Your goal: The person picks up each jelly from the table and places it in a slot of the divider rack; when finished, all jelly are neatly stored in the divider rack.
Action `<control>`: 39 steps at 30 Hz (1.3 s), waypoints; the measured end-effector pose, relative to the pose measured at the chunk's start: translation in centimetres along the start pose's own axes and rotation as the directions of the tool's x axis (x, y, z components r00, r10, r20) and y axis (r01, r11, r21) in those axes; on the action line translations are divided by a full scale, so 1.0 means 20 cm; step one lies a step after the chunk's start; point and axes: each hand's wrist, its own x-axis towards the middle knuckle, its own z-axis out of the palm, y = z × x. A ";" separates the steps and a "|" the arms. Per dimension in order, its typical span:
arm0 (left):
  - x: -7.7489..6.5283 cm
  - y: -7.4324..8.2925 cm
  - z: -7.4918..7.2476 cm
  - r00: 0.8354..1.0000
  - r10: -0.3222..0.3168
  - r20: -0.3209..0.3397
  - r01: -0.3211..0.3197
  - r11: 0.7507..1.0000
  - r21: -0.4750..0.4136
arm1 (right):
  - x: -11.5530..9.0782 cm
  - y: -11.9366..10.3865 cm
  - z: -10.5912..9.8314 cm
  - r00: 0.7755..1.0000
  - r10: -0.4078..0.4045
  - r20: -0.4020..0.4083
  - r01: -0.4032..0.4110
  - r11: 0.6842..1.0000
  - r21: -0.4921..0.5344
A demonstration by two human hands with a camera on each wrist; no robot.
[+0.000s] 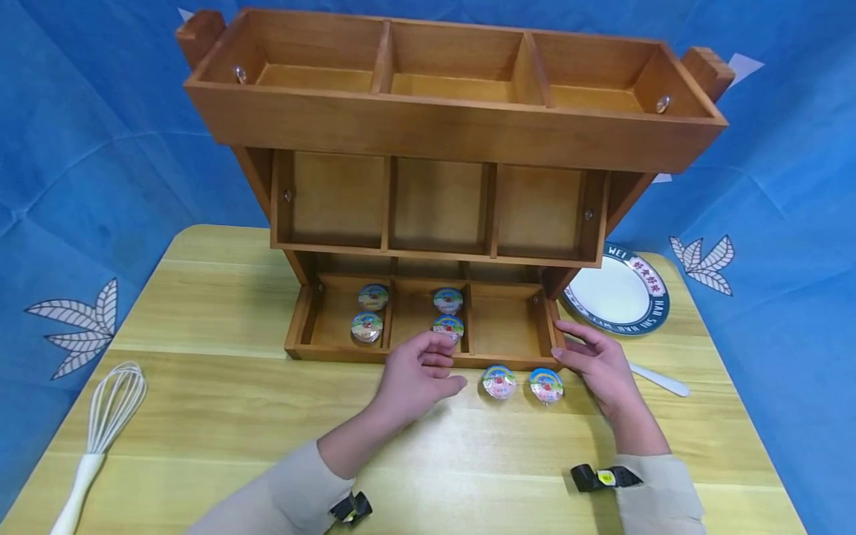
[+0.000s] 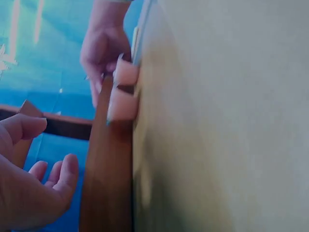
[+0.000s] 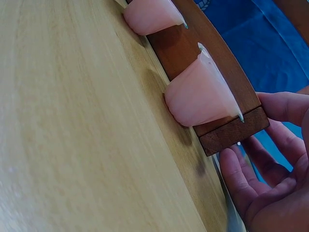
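A three-tier wooden rack (image 1: 455, 122) stands on the table. My left hand (image 1: 417, 375) hovers at the front rim of its bottom tray (image 1: 348, 354), beside a jelly cup (image 1: 448, 325) in the middle compartment; its fingers are loosely bent and the left wrist view shows nothing between them. Another jelly cup (image 1: 447, 300) sits behind that one. My right hand (image 1: 602, 371) grips the bottom tray's right front corner (image 3: 236, 130) with thumb and fingers. Two pink jelly cups (image 1: 498, 382) (image 3: 200, 94) stand on the table before the tray, close to its front board.
Two jelly cups (image 1: 367, 327) lie in the left bottom compartment. A plate (image 1: 611, 290) is at the back right, with a white handle (image 1: 660, 379) in front of it. At the left lies a whisk (image 1: 107, 423). Blue cloth (image 1: 769, 186) surrounds the table.
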 end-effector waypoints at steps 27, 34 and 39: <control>0.00 -0.20 0.29 0.990 -0.142 -0.022 0.143 0.981 0.131 | 0.00 0.01 0.00 1.000 -0.004 0.002 0.004 1.000 0.008; 0.01 -0.21 0.33 0.994 -0.081 -0.069 0.095 0.964 0.248 | 0.00 0.01 0.00 1.000 -0.012 -0.002 0.012 1.000 0.018; 0.01 -0.22 0.34 0.996 -0.046 -0.083 0.070 0.947 0.313 | 0.00 0.02 0.00 1.000 -0.011 -0.002 0.012 0.999 0.031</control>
